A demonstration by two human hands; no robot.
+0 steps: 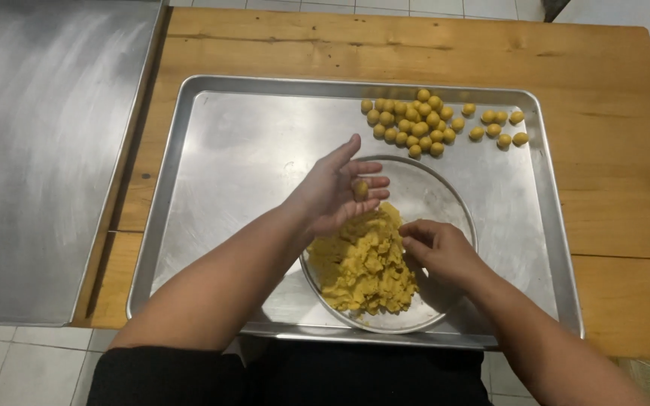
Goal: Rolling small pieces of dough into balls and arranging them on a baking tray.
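Two hands work over a glass bowl [445, 207] that sits at the near edge of a metal tray [227, 150]. A heap of yellow dough [366, 263] fills the bowl's left half. The right hand [438, 248] reaches down into the bowl, its fingertips pinched together on the edge of the heap. The left hand [340, 188] is raised above the bowl, palm up and fingers spread, with a small dough ball [360, 188] lying on the fingers; it is not closed around it. The two hands are apart, the left higher and farther out. At the tray's far right corner lies a cluster of rolled balls [415, 124], packed touching, with a looser handful just beside it toward the rim, perhaps seven, though they are small. The tray rests on a wooden counter [611, 150]. To the left, a steel sheet [39, 150] overlaps the counter's edge. Pale floor tiles [24, 368] show below.
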